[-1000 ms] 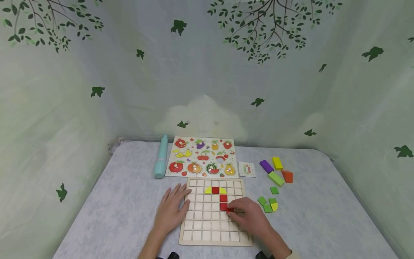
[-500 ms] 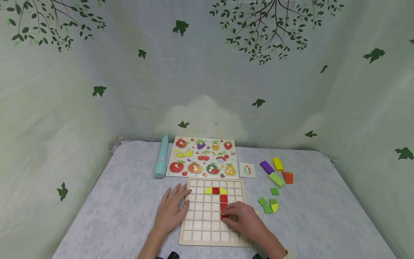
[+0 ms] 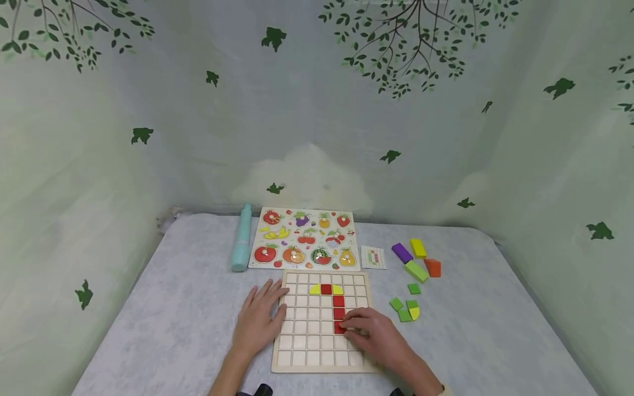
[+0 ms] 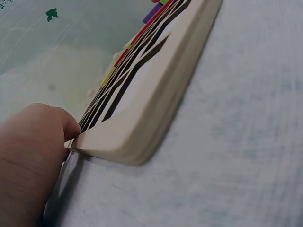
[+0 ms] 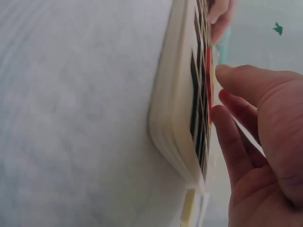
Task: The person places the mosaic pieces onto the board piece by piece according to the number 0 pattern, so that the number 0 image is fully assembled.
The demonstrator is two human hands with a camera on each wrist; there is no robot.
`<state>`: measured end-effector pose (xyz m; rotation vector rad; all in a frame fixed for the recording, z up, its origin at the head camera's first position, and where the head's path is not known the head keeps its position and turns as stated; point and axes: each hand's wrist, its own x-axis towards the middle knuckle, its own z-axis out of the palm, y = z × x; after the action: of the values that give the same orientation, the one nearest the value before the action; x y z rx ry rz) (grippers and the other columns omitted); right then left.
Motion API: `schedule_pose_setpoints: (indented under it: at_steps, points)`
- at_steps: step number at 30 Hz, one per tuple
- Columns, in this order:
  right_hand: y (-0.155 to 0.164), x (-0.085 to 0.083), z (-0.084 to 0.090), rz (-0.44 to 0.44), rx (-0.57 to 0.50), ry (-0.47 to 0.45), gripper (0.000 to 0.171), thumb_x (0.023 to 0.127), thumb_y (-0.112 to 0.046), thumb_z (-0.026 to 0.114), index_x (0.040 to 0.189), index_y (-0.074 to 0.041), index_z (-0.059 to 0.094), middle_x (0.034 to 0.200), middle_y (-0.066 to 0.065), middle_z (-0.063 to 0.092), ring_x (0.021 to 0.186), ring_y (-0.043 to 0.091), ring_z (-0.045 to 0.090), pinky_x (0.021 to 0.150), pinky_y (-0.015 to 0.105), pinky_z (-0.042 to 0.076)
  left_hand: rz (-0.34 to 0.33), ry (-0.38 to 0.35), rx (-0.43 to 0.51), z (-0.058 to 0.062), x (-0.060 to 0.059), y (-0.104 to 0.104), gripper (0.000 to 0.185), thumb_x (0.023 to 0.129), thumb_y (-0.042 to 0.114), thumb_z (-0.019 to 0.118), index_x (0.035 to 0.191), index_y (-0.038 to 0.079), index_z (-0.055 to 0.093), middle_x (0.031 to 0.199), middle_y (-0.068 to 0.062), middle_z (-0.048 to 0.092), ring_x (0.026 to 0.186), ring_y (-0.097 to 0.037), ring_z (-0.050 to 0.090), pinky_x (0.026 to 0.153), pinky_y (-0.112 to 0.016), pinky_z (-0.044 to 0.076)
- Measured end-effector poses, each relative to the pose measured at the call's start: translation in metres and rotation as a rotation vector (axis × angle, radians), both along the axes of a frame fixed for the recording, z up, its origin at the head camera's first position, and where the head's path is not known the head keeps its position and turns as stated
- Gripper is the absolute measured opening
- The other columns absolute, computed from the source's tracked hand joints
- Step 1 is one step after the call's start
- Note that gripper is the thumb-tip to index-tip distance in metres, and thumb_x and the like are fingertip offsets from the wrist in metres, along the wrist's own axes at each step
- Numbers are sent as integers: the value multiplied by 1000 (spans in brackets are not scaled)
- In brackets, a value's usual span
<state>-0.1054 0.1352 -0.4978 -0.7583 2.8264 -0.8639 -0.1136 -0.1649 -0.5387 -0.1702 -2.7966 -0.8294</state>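
A pale wooden grid board point(image 3: 299, 369) lies flat on the table. In its upper cells are several red square tiles, the lowest of them a red tile point(image 3: 339, 328) in a column of three. Two yellow rounded tiles point(image 3: 315, 290) flank the top red square. My right hand point(image 3: 378, 336) touches the lowest red tile with its fingertips; in the right wrist view, the thumb and fingers stand apart over the board. At the board's left edge rests my left hand point(image 3: 256, 316), fingers extended. Its thumb point(image 4: 66, 124) touches the rim in the left wrist view.
Behind the board lie a fruit picture board point(image 3: 305, 269), a small pattern card point(image 3: 373, 257) and a turquoise bottle-like object point(image 3: 241, 242). To the right are green tiles point(image 3: 395, 304), a yellow-and-green pair, and purple point(image 3: 402, 253), yellow point(image 3: 418, 248), light green point(image 3: 416, 271) and orange blocks point(image 3: 432, 268).
My right hand brought a red tile left and down into the cell below the other two. Its fingers have since drawn slightly off it to the right. The left hand stays put.
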Motion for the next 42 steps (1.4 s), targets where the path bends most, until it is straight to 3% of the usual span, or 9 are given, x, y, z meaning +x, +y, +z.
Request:
schedule_pose_setpoints:
  at_steps: [7, 13, 16, 21, 29, 36, 42]
  points:
    - [15, -3, 4, -111, -4, 62, 27, 89, -18, 82, 116, -24, 79, 116, -12, 71, 111, 12, 65, 93, 35, 61, -8, 11, 13, 1, 1, -1, 37, 99, 24, 64, 135, 16, 68, 153, -6, 55, 150, -31, 41, 127, -55, 21]
    - [35, -5, 5, -254, 33, 43, 29, 86, -18, 85, 114, -25, 79, 115, -14, 71, 105, 8, 66, 89, 31, 61, -13, 5, 29, 2, 2, 0, 36, 100, 24, 64, 135, 15, 68, 153, -6, 55, 150, -31, 40, 127, -55, 20]
    - [49, -6, 3, -255, 32, 39, 29, 85, -17, 85, 112, -25, 78, 113, -14, 71, 102, 9, 66, 85, 31, 60, -16, -4, 27, 1, 1, 2, 36, 100, 24, 64, 135, 15, 68, 154, -6, 55, 150, -31, 40, 127, -55, 20]
    - [67, -9, -1, -208, 63, -4, 30, 87, -20, 83, 114, -31, 76, 112, -19, 71, 106, 8, 64, 90, 34, 58, -17, -5, 19, 1, 0, 2, 36, 99, 23, 64, 134, 15, 68, 154, -6, 55, 150, -30, 40, 127, -54, 20]
    - [81, -13, -5, -52, 92, -13, 27, 91, -14, 79, 113, -29, 80, 111, -17, 71, 103, 9, 61, 87, 32, 58, -9, -1, 9, 0, 1, 0, 37, 99, 23, 66, 135, 16, 68, 154, -6, 55, 150, -31, 40, 127, -55, 20]
    - [75, -8, -7, -173, 149, -37, 27, 86, -26, 84, 113, -31, 79, 98, -21, 63, 88, 1, 52, 75, 22, 54, -16, 8, 20, -2, 1, 2, 37, 99, 23, 65, 135, 16, 68, 154, -6, 54, 150, -31, 41, 127, -55, 20]
    - [68, -11, -5, -263, 151, -107, 38, 84, -39, 85, 119, -27, 77, 78, -20, 56, 76, 3, 50, 65, 20, 47, -10, 11, 24, -1, -1, 2, 37, 99, 22, 65, 135, 16, 68, 155, -6, 54, 150, -32, 40, 127, -55, 20]
